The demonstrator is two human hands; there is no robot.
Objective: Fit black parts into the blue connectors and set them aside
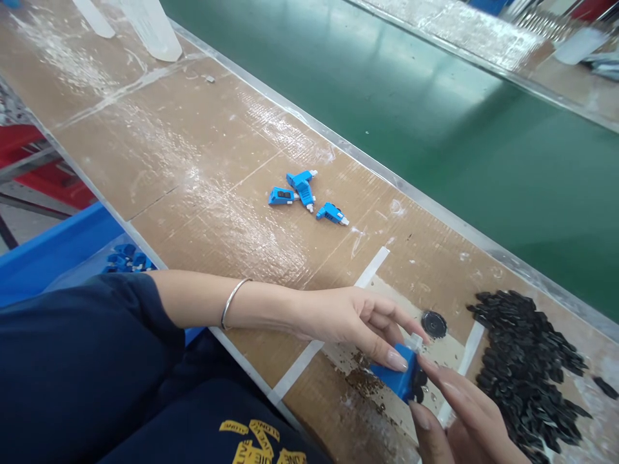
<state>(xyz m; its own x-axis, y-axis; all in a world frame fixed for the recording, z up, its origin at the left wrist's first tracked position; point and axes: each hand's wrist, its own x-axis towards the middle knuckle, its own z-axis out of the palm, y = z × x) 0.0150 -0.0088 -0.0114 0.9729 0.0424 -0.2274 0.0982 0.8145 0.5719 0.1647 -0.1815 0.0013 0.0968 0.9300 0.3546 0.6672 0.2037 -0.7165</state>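
Fingers of the left hand [345, 316] clamp the blue piece [395, 380], its black side [418, 385] facing the right hand [464, 409], whose thumb and forefinger seemingly pinch it.

Small blue pieces [304, 187] lie grouped on a brown counter [169, 129], where a heap of black parts [522, 367] spreads near a pale patch [452, 348] flanked by white tape strips [372, 267] and bearing a black disc [434, 324].

left hand [345, 314]: pinching, curled | right hand [467, 415]: pinching, close beside
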